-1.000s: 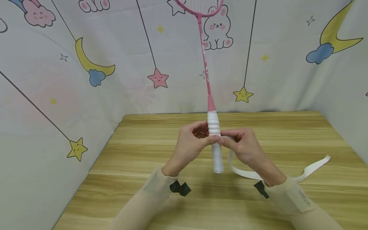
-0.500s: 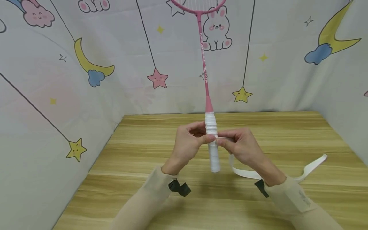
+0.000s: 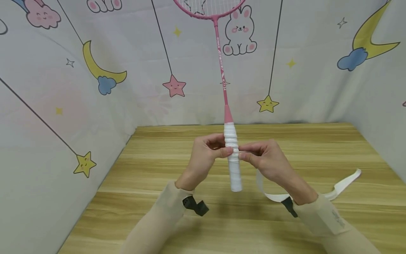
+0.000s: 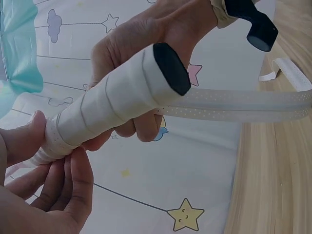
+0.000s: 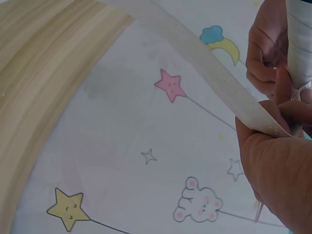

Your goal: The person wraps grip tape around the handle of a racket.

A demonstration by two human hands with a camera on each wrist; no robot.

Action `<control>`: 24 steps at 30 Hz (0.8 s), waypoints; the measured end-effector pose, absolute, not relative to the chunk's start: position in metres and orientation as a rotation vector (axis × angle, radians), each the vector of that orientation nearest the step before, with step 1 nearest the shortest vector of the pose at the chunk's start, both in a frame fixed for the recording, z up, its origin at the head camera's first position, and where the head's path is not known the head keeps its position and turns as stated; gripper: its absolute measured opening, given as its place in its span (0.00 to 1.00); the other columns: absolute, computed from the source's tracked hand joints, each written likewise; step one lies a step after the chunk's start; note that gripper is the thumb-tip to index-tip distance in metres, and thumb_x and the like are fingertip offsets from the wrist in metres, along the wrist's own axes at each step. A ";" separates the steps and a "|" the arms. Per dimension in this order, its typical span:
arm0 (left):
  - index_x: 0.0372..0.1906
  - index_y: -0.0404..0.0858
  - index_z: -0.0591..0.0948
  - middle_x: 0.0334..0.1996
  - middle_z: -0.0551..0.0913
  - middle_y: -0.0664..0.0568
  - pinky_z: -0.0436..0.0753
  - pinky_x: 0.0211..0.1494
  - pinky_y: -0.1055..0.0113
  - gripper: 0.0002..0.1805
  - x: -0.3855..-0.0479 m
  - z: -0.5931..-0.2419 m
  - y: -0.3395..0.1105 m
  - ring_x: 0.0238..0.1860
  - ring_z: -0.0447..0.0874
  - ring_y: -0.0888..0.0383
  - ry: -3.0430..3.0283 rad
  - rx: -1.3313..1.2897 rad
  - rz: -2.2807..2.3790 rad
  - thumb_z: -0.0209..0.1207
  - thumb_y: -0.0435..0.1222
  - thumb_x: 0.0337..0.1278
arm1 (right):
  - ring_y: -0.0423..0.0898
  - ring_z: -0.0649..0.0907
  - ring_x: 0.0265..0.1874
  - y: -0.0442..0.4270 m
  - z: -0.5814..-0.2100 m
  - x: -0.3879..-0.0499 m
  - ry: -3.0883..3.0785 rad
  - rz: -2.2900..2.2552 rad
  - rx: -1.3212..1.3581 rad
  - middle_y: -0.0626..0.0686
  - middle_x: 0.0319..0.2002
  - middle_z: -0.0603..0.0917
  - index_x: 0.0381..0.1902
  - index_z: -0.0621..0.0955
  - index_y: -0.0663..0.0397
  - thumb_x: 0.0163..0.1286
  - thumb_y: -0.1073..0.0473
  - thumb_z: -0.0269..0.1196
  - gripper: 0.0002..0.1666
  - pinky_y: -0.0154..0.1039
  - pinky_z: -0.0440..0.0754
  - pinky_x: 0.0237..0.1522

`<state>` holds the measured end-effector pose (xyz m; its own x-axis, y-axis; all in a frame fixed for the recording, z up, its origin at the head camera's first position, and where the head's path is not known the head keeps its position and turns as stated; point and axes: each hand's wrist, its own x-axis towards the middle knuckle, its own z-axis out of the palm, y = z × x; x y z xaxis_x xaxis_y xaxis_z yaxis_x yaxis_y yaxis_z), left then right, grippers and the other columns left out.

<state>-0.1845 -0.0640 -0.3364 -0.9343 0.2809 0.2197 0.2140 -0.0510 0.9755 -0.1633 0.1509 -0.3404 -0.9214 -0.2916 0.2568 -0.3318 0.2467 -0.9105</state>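
A pink badminton racket [image 3: 220,58] stands nearly upright above the table, its head leaning left and cut off by the top edge. My left hand [image 3: 204,155] grips the upper part of its white handle [image 3: 235,176], thumb in front. Close against the handle's right side, my right hand [image 3: 269,160] pinches a strip of white grip tape [image 4: 234,105] between thumb and fingers. Ridged turns of tape lie round the upper handle; the lower part looks smoother. In the left wrist view the handle's dark butt end [image 4: 171,69] shows. The tape's perforations show in both wrist views.
The tape's loose length curves down to the wooden table [image 3: 142,225], passes behind my right wrist and ends at the right. Behind the table hangs a white cloth [image 3: 196,109] printed with stars, moons and animals. Each wrist carries a small black camera [image 3: 195,205].
The racket's head has swung left and its handle has shifted slightly left. My left hand moved a little left with it, while the right keeps pinching the tape beside the handle.
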 end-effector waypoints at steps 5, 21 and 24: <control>0.61 0.22 0.85 0.43 0.90 0.45 0.87 0.47 0.70 0.19 -0.186 -0.337 -0.064 0.41 0.86 0.63 2.101 0.557 2.154 0.67 0.22 0.68 | 0.34 0.88 0.37 0.152 -0.340 -0.164 -2.466 1.866 0.551 0.54 0.45 0.95 0.52 0.90 0.71 0.74 0.67 0.71 0.13 0.32 0.87 0.41; 0.67 0.13 0.75 0.40 0.90 0.66 0.84 0.50 0.72 0.22 -0.186 -0.337 -0.066 0.44 0.86 0.66 1.806 0.676 2.222 0.58 0.20 0.74 | 0.39 0.78 0.30 0.156 -0.340 -0.166 -2.429 2.099 0.512 0.38 0.33 0.88 0.42 0.87 0.62 0.73 0.59 0.74 0.10 0.35 0.78 0.35; 0.68 0.12 0.72 0.41 0.91 0.65 0.85 0.52 0.72 0.31 -0.186 -0.338 -0.066 0.46 0.86 0.66 1.735 0.716 2.238 0.66 0.32 0.73 | 0.39 0.78 0.30 0.157 -0.341 -0.167 -2.383 2.165 0.559 0.38 0.34 0.89 0.42 0.89 0.57 0.73 0.57 0.75 0.08 0.36 0.79 0.36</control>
